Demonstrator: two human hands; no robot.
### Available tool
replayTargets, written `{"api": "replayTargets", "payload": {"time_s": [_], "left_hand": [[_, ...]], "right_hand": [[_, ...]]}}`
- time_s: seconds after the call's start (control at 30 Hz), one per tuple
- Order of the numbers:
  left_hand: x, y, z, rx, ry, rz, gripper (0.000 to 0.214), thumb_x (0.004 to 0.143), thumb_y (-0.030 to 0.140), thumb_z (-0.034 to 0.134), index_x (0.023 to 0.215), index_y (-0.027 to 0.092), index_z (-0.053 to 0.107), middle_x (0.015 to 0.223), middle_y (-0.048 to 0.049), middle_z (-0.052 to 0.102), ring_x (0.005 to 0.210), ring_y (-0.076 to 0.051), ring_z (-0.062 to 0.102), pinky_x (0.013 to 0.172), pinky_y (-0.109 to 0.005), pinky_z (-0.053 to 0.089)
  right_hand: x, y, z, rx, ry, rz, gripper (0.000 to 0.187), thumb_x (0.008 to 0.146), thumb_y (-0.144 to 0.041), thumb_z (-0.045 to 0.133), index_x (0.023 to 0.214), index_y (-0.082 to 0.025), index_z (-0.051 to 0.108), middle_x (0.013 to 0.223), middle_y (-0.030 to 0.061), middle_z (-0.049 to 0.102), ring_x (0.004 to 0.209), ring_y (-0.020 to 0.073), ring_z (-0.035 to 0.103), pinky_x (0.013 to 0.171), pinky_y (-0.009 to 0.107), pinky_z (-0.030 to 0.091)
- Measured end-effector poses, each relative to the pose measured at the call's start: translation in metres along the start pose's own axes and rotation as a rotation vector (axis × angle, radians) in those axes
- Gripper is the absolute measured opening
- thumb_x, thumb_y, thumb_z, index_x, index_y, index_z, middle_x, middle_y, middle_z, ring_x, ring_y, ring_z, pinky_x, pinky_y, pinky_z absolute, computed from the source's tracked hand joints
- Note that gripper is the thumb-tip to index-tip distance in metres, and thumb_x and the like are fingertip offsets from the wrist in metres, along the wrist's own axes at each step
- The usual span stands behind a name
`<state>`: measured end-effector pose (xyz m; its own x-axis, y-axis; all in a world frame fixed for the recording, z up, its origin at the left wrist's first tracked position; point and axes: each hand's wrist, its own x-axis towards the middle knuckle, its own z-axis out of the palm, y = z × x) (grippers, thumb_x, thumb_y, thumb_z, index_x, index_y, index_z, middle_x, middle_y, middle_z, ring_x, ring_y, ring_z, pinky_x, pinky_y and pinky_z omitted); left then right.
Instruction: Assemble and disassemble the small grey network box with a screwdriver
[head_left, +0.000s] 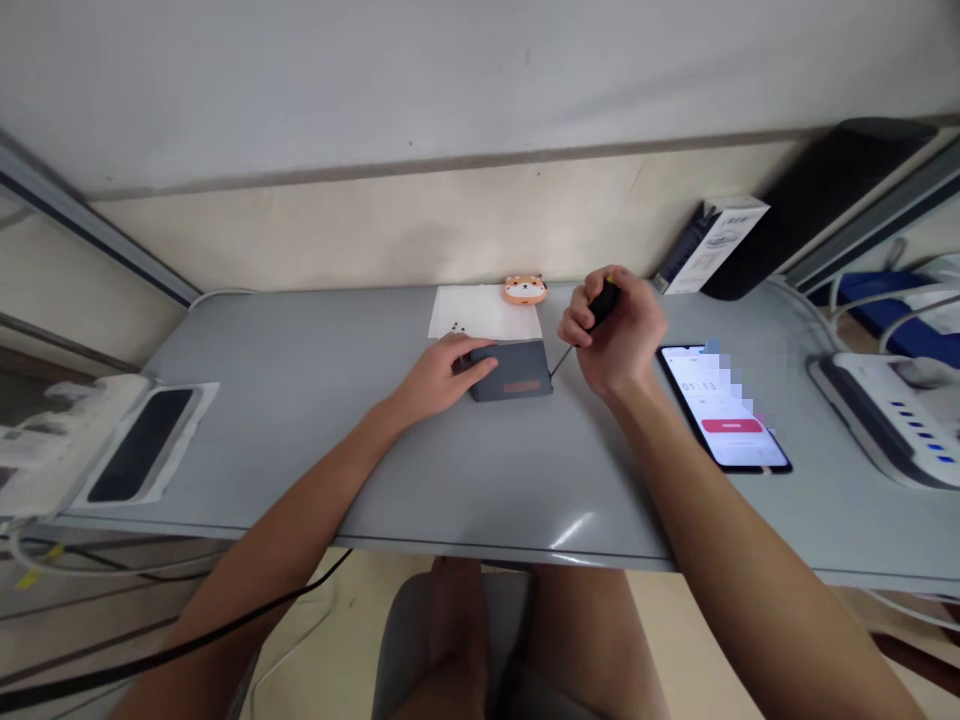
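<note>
Head view, box (517, 366), left end under left grip (442, 376), right grip (621, 330) (around screwdriver (604, 303)).

flat dark-grey rectangular case (519, 362): reddish-brown marking near lower edge. black-handled screwdriver (604, 302): touch of yellow on handle, dark shaft. white paper sheet (481, 308): few dark specks (457, 328) at lower left. small orange animal-face case (524, 290): white muzzle, black features. grey worktop (300, 390): plain. black-rimmed phone (718, 412): pale screen, red bar. rectangular carton (714, 245): white and navy. long cylinder (817, 210): solid black.
</note>
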<state>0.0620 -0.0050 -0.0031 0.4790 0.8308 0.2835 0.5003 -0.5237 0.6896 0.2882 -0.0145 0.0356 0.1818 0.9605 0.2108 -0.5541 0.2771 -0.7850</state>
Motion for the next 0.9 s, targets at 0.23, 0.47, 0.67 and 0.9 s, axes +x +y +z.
{"api": "replayTargets", "payload": {"time_s": [0.23, 0.47, 0.67, 0.9], "left_hand": [[0.002, 0.002, 0.006, 0.069, 0.008, -0.062, 0.024, 0.101, 0.034, 0.068, 0.119, 0.022, 0.078, 0.107, -0.0069, 0.077, 0.097, -0.020, 0.069, 0.091, -0.036, 0.057], [0.007, 0.004, 0.010, 0.123, 0.018, -0.071, 0.019, 0.099, 0.028, 0.070, 0.114, 0.022, 0.079, 0.106, -0.0060, 0.077, 0.100, -0.021, 0.068, 0.093, -0.035, 0.055], [0.011, 0.008, 0.012, 0.088, -0.020, -0.086, 0.019, 0.098, 0.026, 0.069, 0.113, 0.021, 0.079, 0.108, -0.0047, 0.076, 0.100, -0.020, 0.066, 0.097, -0.036, 0.053], [0.012, 0.002, 0.014, 0.080, 0.022, -0.016, 0.021, 0.102, 0.025, 0.063, 0.117, 0.019, 0.075, 0.110, -0.0063, 0.073, 0.103, -0.021, 0.064, 0.099, -0.037, 0.050]], "right_hand": [[-0.002, 0.000, 0.000, 0.007, -0.011, -0.057, 0.037, 0.088, -0.044, 0.065, 0.067, -0.024, 0.043, 0.055, -0.0062, 0.030, 0.042, 0.0083, 0.026, 0.037, 0.023, 0.020], [-0.005, -0.001, 0.004, -0.115, 0.006, -0.123, 0.036, 0.093, -0.049, 0.053, 0.069, -0.026, 0.039, 0.055, -0.0054, 0.025, 0.044, 0.0109, 0.019, 0.040, 0.027, 0.017], [-0.017, -0.007, 0.013, -0.183, 0.024, -0.171, 0.034, 0.097, -0.043, 0.046, 0.069, -0.027, 0.037, 0.059, -0.0032, 0.023, 0.048, 0.0136, 0.015, 0.043, 0.032, 0.016], [-0.022, -0.020, 0.022, -0.112, 0.088, -0.346, 0.036, 0.102, -0.025, 0.029, 0.068, -0.024, 0.040, 0.072, -0.0009, 0.021, 0.055, 0.0139, 0.022, 0.047, 0.029, 0.021]]}}
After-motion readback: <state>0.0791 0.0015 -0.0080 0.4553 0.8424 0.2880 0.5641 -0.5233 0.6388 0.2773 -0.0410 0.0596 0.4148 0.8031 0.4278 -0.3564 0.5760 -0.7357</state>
